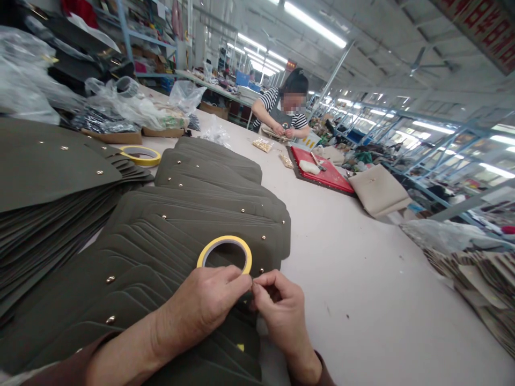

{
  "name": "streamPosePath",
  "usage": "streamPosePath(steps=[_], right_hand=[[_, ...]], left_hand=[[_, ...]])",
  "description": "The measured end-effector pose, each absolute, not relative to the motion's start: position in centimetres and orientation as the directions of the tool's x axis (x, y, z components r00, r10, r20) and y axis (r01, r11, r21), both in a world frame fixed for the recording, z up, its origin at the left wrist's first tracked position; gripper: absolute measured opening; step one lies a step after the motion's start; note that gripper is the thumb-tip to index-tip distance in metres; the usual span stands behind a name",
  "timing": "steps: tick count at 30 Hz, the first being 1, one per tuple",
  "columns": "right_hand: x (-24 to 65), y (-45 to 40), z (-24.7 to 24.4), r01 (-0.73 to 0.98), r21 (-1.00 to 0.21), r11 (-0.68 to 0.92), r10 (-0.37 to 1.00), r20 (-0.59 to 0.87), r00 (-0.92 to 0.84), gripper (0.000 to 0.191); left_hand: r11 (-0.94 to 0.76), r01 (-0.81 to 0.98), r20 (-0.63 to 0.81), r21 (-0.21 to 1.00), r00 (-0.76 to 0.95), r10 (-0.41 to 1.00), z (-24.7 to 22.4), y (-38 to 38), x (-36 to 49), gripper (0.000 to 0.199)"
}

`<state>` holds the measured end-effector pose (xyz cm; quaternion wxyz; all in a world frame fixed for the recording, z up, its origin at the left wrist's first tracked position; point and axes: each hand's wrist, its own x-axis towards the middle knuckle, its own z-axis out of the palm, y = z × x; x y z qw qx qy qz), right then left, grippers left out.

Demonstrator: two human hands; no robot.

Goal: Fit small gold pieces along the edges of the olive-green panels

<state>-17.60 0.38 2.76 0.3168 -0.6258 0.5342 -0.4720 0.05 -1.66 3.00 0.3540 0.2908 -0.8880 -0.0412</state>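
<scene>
A roll of yellow tape (204, 252) stands out above my left hand (211, 297), whose fingers are closed round its lower edge. Close against it, my right hand (281, 308) pinches with thumb and forefinger at something too small to make out. Both hands are over overlapping dark green panels (140, 257) that carry small gold studs. A small yellow piece (240, 347) lies on a panel below the hands.
Another yellow tape roll (140, 155) lies behind the panels, near plastic bags (124, 102). More green panels (48, 166) are at left. A red board (322, 170) with a hammer lies farther back, before a seated person. Beige pieces (478, 284) are stacked at right.
</scene>
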Motion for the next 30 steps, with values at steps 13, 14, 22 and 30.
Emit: streamPosePath(steps=[13,14,22,30], right_hand=[[-22.3,-1.7,1.7,-0.202,-0.975,0.091,-0.991,-0.069,-0.111,0.028],[-22.2,-1.7,1.5,-0.231,-0.969,0.084,-0.993,-0.062,-0.100,0.027],[-20.7,-2.0,0.8,-0.576,-0.813,-0.091,-0.991,0.131,-0.029,0.021],[-21.2,-1.7,1.0,-0.407,-0.906,0.116,-0.993,-0.091,-0.080,0.027]], left_hand=[[0.692,-0.695,0.259,0.195,-0.644,-0.720,2.5,-3.1,-0.7,0.009],[0.685,-0.700,0.242,0.200,-0.642,-0.727,2.5,-3.1,-0.8,0.010],[0.685,-0.690,0.230,0.234,-0.645,-0.729,2.1,-2.8,-0.9,0.011],[0.674,-0.697,0.211,0.243,-0.641,-0.738,2.4,-2.8,-0.8,0.013]])
